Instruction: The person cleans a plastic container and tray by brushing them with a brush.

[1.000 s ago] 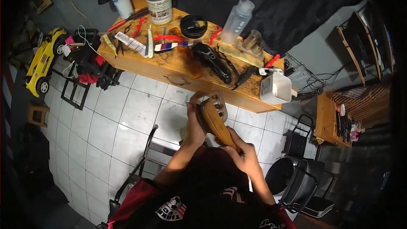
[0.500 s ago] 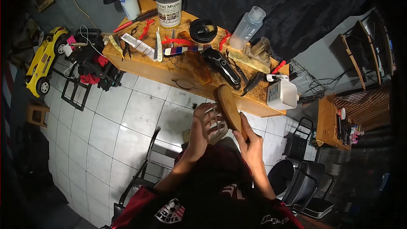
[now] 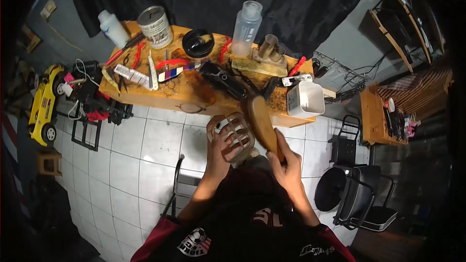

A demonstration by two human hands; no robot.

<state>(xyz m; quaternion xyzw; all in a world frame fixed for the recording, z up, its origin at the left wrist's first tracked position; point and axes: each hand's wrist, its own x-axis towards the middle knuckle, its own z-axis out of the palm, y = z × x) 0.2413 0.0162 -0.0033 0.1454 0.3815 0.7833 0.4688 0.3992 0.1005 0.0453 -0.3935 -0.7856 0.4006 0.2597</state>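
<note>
My right hand (image 3: 287,167) is closed around the handle of a wooden brush (image 3: 262,121) with a broad, rounded back. In my left hand (image 3: 216,157) is a slotted plastic frame (image 3: 246,146) with open bars, its fingers curled behind and through it. The frame sits just left of the brush, very close to it; whether they touch I cannot tell. The brush's bristles are mostly hidden. Beyond the brush head, a black hair clipper (image 3: 223,80) lies on the wooden table (image 3: 145,98).
The table carries a white comb (image 3: 133,76), a straight razor (image 3: 153,70), a tin can (image 3: 155,26), an open black jar (image 3: 197,43), a clear bottle (image 3: 246,29) and a white container (image 3: 307,101) near the right edge. Chairs (image 3: 357,196) stand right; a yellow toy car (image 3: 44,106) is left.
My left hand has turned the slotted frame so its barred face shows more. The brush stays in my right hand. The view has shifted, so the table appears further left.
</note>
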